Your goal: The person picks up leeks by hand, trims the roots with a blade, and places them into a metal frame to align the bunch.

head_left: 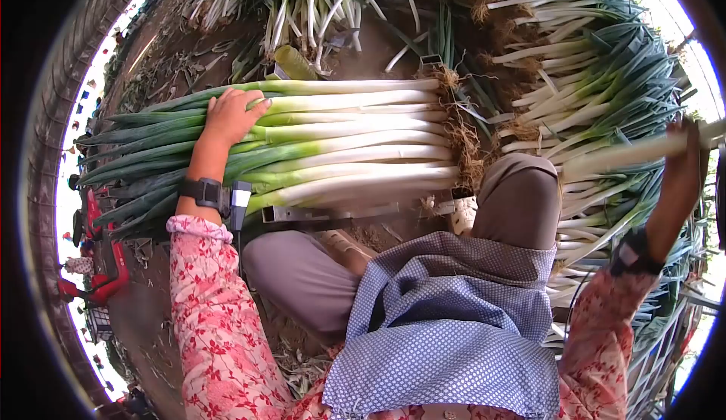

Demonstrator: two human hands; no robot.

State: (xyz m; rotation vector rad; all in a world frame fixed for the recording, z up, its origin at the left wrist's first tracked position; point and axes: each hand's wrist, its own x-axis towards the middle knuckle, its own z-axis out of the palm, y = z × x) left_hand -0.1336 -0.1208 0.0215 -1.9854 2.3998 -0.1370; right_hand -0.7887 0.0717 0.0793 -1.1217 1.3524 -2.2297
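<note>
A row of long leeks [363, 129] lies side by side in front of me, green leaves to the left and white stems and roots to the right. My left hand [233, 116] rests on top of the row where green turns to white, its fingers apart and lying over the stems. Out at the far right, my right hand [685, 147] is raised and closed around a long pale stalk, a leek [628, 155] blurred by motion. Its root end points towards my knee. Part of this hand is dark and smeared.
A metal frame [291, 214] shows under the row's near edge. More leeks [605, 79] are heaped along the right side, and another bunch [314, 4] lies at the top. A yellowish container [295, 63] sits behind the row. Red machinery [113, 276] stands at the left.
</note>
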